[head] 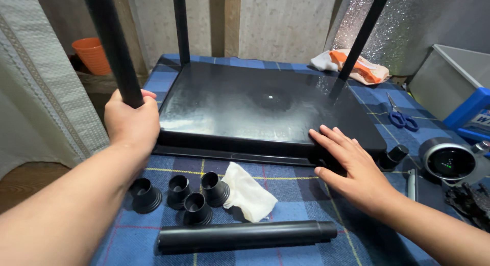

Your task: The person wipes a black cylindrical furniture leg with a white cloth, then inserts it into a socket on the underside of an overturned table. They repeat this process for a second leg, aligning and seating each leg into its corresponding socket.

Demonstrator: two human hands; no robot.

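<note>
While the left hand [131, 120] is clenched around the leg [115, 46] at the near left corner of the black panel [255, 105], the right hand [352, 166] lies flat and released on the panel's near right corner. Three legs stand upright in the panel, so the work looks mostly done. Just in front of the panel, a fourth tube [245, 235] and four caps [178, 194] lie loose on the blue checked cloth [301, 194], beside a white rag [247, 192].

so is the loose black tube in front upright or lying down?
Lying down: the black tube rests flat on the blue plaid cloth, near four black foot caps.
</note>
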